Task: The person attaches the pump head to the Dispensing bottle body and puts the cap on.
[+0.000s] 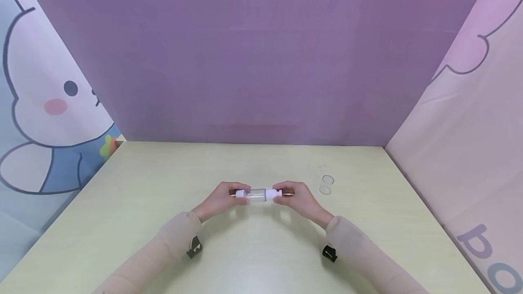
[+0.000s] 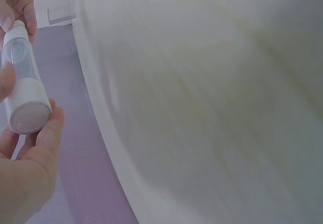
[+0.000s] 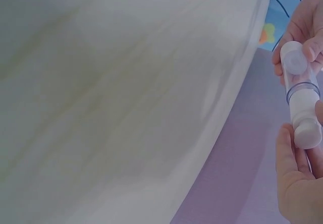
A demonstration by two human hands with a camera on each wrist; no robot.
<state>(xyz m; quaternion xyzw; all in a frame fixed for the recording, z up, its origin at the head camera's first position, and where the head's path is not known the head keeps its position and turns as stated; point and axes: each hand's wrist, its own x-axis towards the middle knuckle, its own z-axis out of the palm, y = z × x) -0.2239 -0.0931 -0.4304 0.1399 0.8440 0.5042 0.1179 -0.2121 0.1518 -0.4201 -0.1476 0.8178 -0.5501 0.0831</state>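
A small pump bottle [image 1: 256,195] with a clear middle and white ends lies level between both hands, over the middle of the table. My left hand [image 1: 222,199] pinches its white base [image 2: 29,105] between thumb and fingers. At the other end, my right hand [image 1: 300,199] grips the white pump head [image 3: 307,134], thumb on one side and fingers on the other. The clear body [image 3: 301,77] shows between the hands, with a white round part inside it near the base.
To the right of the right hand, a clear cap [image 1: 325,185] lies on the pale table [image 1: 253,257]. A purple panel [image 1: 253,58] stands along the back edge. Printed cloths [image 1: 41,103] hang at both sides. Black wrist devices [image 1: 194,247] sit below the sleeves.
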